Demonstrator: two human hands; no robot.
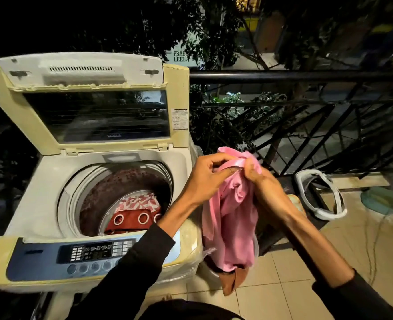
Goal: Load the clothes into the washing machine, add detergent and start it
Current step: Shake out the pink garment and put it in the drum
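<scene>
Two bare hands meet in the centre right of the frame and both grasp the same pink soft cloth garment (232,218): the left hand (210,174) pinches its upper edge between thumb and curled fingers, and the right hand (256,174) pinches it just beside, fingers curled round the fabric. The garment hangs down from the hands, to the right of the cream top-loading washing machine (52,181), which fills the left half of the frame with its lid (87,100) raised upright. Inside the drum (112,188) lie a dark red curtain with metal rings (130,221) and a pink and white patterned cloth (137,202). Below the garment, a brown cloth (231,281) hangs. A black metal railing (306,76) crosses the upper right.
</scene>
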